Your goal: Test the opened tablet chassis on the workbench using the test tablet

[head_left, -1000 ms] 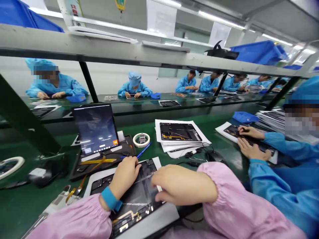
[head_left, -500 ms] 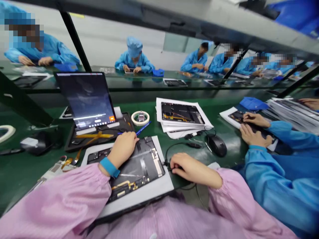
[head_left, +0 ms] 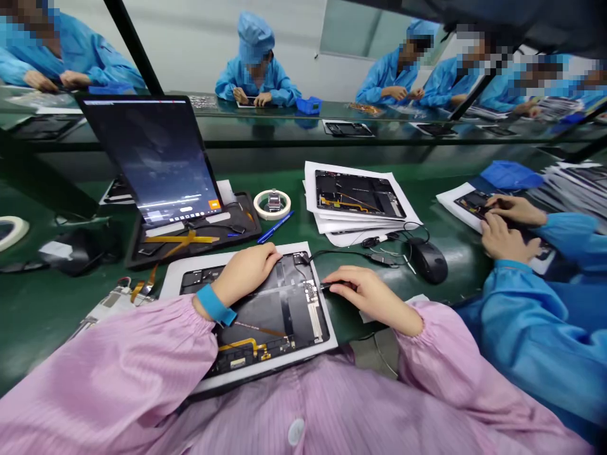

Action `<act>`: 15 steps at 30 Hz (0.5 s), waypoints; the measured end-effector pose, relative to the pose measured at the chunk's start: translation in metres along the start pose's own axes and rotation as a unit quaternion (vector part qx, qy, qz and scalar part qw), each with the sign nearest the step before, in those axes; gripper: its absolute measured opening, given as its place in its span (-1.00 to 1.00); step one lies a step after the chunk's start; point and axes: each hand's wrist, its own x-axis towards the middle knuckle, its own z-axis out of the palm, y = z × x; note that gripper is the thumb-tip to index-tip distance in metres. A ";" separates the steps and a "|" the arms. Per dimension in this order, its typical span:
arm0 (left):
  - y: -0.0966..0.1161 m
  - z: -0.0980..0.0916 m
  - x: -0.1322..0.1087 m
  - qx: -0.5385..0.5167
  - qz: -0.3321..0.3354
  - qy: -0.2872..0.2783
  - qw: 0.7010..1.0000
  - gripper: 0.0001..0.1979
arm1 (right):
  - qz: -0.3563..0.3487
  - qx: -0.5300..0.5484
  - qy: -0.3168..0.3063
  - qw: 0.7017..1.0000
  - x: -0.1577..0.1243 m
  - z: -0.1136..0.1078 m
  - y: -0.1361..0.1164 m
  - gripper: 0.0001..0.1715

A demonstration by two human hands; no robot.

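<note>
**Trainee:** Head view: where is the open tablet?

**Instructor:** On a white sheet at the near edge of the bench. The left hand rests on the tablet; its fingertips are partly hidden, so whether they pinch anything cannot be told. The right hand pinches a black plug at the tablet's right edge. Whether the plug is seated cannot be told.

**Trainee:** Which faults are likely?

**Instructor:** A plug held at an angle could strain any port there. A snag on the thin black cable near the far right corner could jerk the tablet. Excess left-hand pressure could damage exposed parts.

**Trainee:** Tablet appearance?

**Instructor:** Interior exposed, mostly black; yellow flex strip along the near edge, pale strip at the right.
</note>
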 end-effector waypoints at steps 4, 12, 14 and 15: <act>0.001 0.000 0.000 0.009 0.000 0.000 1.000 -0.70 | -0.030 -0.008 0.011 0.999 0.002 0.007 0.005 -0.79; 0.005 0.000 0.001 0.021 -0.009 0.000 1.000 -0.70 | -0.041 0.014 0.032 0.999 0.004 0.017 0.005 -0.80; 0.004 0.000 0.001 0.023 -0.011 0.001 1.000 -0.70 | -0.041 0.003 0.025 0.999 0.004 0.014 0.006 -0.80; 0.004 0.001 0.001 0.024 -0.011 0.001 1.000 -0.70 | -0.041 -0.004 0.023 0.999 0.003 0.012 0.006 -0.79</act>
